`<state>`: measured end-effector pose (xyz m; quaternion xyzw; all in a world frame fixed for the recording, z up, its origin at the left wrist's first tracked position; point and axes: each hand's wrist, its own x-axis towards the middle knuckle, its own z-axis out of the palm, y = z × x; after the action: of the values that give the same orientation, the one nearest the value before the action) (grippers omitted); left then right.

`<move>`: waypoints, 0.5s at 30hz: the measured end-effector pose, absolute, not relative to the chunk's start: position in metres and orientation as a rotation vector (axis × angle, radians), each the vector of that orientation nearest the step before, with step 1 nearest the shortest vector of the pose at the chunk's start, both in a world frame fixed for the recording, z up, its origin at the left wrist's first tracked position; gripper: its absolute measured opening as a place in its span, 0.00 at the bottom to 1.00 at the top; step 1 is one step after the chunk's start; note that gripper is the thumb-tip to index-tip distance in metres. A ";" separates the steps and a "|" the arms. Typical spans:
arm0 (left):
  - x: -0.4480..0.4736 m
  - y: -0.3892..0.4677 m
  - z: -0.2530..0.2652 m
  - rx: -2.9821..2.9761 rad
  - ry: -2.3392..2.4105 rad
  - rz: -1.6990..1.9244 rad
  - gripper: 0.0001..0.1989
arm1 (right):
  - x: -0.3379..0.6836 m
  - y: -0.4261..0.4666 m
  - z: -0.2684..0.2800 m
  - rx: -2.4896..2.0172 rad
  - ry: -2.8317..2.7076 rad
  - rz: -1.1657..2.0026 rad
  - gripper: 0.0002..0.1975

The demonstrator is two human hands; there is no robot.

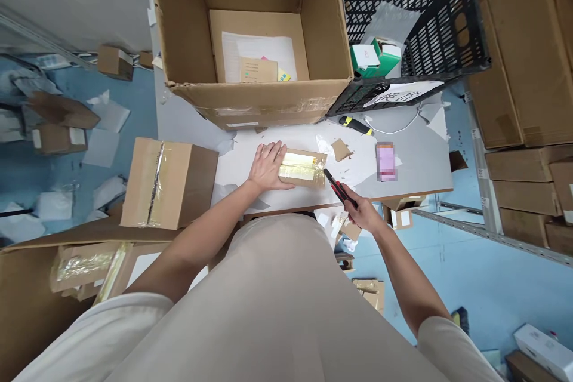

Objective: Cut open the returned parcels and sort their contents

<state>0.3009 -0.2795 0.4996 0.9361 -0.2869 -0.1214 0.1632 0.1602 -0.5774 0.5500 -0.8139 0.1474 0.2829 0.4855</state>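
Note:
A small cardboard box (303,168) sealed with shiny yellowish tape lies on the white tabletop (282,135). My left hand (269,167) rests on its left end with the fingers stretched out. In my right hand (360,210) is a black and red box cutter (341,188), whose tip meets or nearly meets the box's right end. Whether the blade is in the tape cannot be made out. A torn scrap of cardboard (341,150) and a pink-purple packet (386,162) lie to the right of the box.
A large open carton (259,101) stands behind, holding papers and a small package. Beside it is a black plastic crate (447,24) with green-white boxes. A black-yellow tool (355,125) lies before the crate. A taped carton (165,185) stands left; another open carton (27,304) holds parcels.

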 end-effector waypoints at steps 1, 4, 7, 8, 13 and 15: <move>0.301 -0.279 0.500 2.674 -0.826 -0.342 0.58 | 0.158 -0.577 0.551 -1.989 0.364 0.691 0.31; 0.301 -0.280 0.500 2.695 -0.841 -0.339 0.59 | 0.148 -0.577 0.551 -2.018 0.369 0.713 0.30; 0.300 -0.280 0.501 2.704 -0.836 -0.350 0.59 | 0.136 -0.575 0.546 -2.029 0.351 0.724 0.29; 0.300 -0.281 0.500 2.701 -0.837 -0.351 0.59 | 0.132 -0.575 0.544 -2.027 0.354 0.716 0.29; 0.304 -0.277 0.498 2.625 -0.843 -0.325 0.59 | 0.111 -0.576 0.531 -1.959 0.492 0.527 0.31; 0.303 -0.270 0.496 2.540 -0.841 -0.271 0.60 | 0.110 -0.574 0.523 -1.865 0.627 0.338 0.35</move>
<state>0.3026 -0.2703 0.4959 0.9205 -0.3046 -0.0981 0.2243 0.1102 -0.5742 0.5228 -0.7852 0.2641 0.1422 0.5417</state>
